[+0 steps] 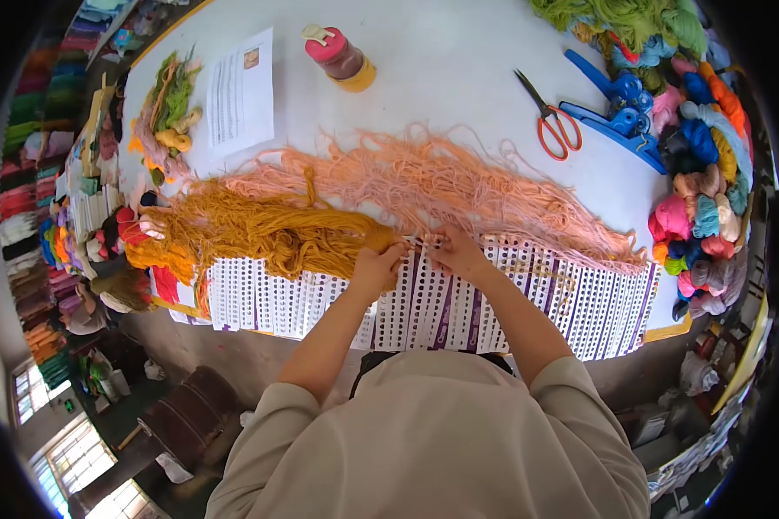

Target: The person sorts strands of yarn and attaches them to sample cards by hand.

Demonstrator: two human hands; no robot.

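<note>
My left hand [381,266] is closed in a pinch at the right end of a thick bundle of mustard yarn [294,233], with strands bunched over and beside the fingers. Close to its right, my right hand [457,254] is also pinched, at the top edge of the cards; what its fingertips hold is too small to make out. Under both hands lies a row of white cards punched with holes [528,298], some with purple strips between them. Loose peach-pink yarn [441,182] spreads just beyond the hands.
Red-handled scissors [552,125] and a blue metal-and-plastic device [614,112] lie at the back right. Colourful yarn balls [697,208] line the right edge. A pink-lidded bottle [337,59], a printed sheet [241,93] and green yarn scraps [173,99] sit at the back left.
</note>
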